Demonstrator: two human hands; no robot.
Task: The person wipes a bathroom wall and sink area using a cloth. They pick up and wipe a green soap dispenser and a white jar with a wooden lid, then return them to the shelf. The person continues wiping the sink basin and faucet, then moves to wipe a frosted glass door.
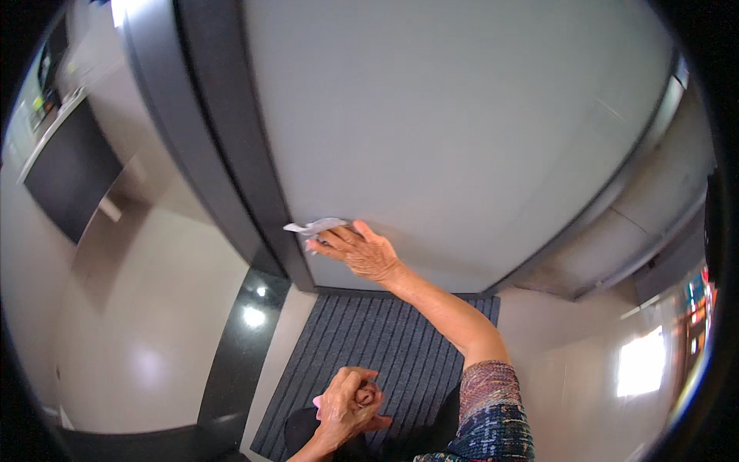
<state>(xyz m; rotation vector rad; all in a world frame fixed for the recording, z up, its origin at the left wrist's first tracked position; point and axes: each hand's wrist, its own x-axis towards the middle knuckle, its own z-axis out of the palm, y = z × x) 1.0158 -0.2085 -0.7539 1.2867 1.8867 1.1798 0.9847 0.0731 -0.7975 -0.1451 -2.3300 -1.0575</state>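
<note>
My right hand (358, 250) presses a thin, crumpled white cloth (317, 226) against a large grey panel (454, 131), low down near its left edge. The fingers lie over the cloth and hide part of it. A dark frame (239, 131) borders the panel on the left. Lower down, in front of my body, my left hand (346, 404) is closed with its fingers curled in. A bit of something pink (317, 401) shows at its side; the rest is hidden in the hand.
A ribbed dark grey mat (354, 331) lies on the floor at the panel's foot. A glossy black strip (242, 339) crosses the pale floor (146, 323) to the left. Further left stands a dark counter with a light top (73, 165). Bright light reflects off the floor at right.
</note>
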